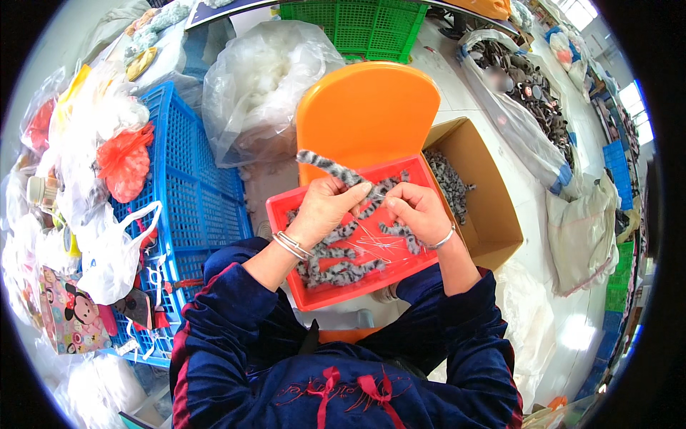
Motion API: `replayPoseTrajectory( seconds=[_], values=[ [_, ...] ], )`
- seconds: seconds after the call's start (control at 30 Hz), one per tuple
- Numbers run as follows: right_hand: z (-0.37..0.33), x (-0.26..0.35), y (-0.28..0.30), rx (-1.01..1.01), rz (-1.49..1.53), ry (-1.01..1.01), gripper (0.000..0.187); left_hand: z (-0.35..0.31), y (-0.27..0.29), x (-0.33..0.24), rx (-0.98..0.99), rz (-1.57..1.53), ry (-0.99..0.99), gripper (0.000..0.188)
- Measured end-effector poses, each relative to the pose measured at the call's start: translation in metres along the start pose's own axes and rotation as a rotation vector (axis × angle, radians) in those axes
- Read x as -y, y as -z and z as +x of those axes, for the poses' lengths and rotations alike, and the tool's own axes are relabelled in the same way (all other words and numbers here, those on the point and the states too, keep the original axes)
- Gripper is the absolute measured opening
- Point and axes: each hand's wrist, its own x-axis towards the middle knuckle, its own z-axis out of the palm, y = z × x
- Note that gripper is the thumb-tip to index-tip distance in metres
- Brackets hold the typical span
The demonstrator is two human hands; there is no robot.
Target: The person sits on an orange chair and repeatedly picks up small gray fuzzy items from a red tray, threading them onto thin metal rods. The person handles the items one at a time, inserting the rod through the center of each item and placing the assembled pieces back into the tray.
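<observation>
My left hand (326,209) is closed around a grey-and-black striped plush tail (332,168), with one end sticking up past the fingers and the rest running down between my hands. Just beside it, my right hand (420,214) pinches with thumb and forefinger; what the fingertips hold is too small to make out. Below both hands sits a shallow red tray (400,267) on an orange chair (368,107). More striped plush pieces (350,272) lie in the tray, along with a bunch of thin white strips (373,244).
Right of the tray stands a cardboard box (493,214) holding many striped pieces. A blue crate (196,179) with plastic bags on it is at left. Beyond are a clear bag of white stuffing (268,79), a green crate (357,28) and a sack of dark plush parts (518,93).
</observation>
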Motion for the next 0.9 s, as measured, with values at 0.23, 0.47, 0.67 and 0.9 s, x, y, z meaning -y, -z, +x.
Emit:
replayPoseTrajectory(
  seconds=[0.23, 0.47, 0.67, 0.9],
  values=[
    [-0.002, 0.005, -0.003, -0.048, -0.094, 0.082, 0.012, -0.003, -0.008, 0.006, 0.112, 0.057, -0.05, 0.014],
    [-0.003, 0.025, 0.005, 0.008, -0.227, 0.079, 0.012, -0.005, -0.009, 0.008, 0.108, 0.066, 0.04, 0.011],
    [-0.002, 0.01, 0.001, -0.061, -0.08, 0.088, 0.011, -0.006, -0.018, 0.011, 0.09, -0.095, 0.007, 0.011],
    [0.001, 0.008, 0.002, -0.021, 0.072, 0.085, 0.009, -0.004, -0.018, 0.01, 0.105, -0.144, -0.05, 0.012]
  ],
)
